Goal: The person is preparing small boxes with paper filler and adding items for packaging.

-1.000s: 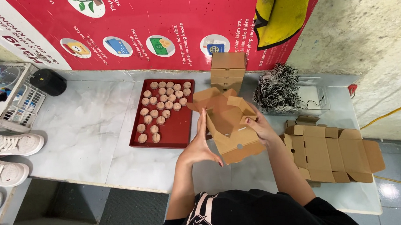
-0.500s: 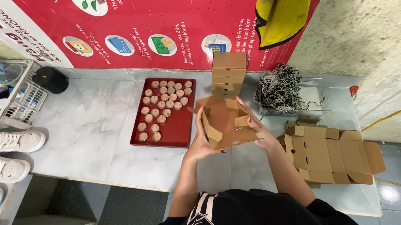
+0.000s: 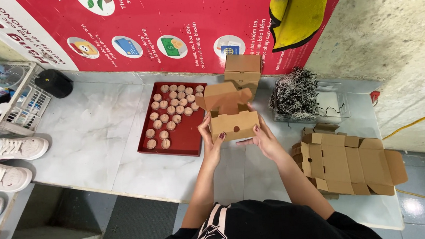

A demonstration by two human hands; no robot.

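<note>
A small brown cardboard box (image 3: pixel 233 124) is held above the marble table (image 3: pixel 90 137), formed into shape with its lid flap standing open. My left hand (image 3: pixel 210 138) grips its left side and my right hand (image 3: pixel 262 137) supports its right side and underside. Behind it stands a pile of finished brown boxes (image 3: pixel 242 71). Left of the box lies a red tray (image 3: pixel 189 138) with several small round brown pieces (image 3: pixel 170 110) in rows.
Flat unfolded box blanks (image 3: pixel 348 159) lie stacked at the right. A clear tray of dark shredded paper (image 3: pixel 297 93) sits at the back right. A wire basket (image 3: pixel 12 100) and a black pouch (image 3: pixel 54 83) stand at the far left; shoes (image 3: pixel 9 149) lie beside the table.
The flat, half-folded cardboard has been turned and closed into a box shape. Both hands have shifted from pressing its flaps to holding its sides.
</note>
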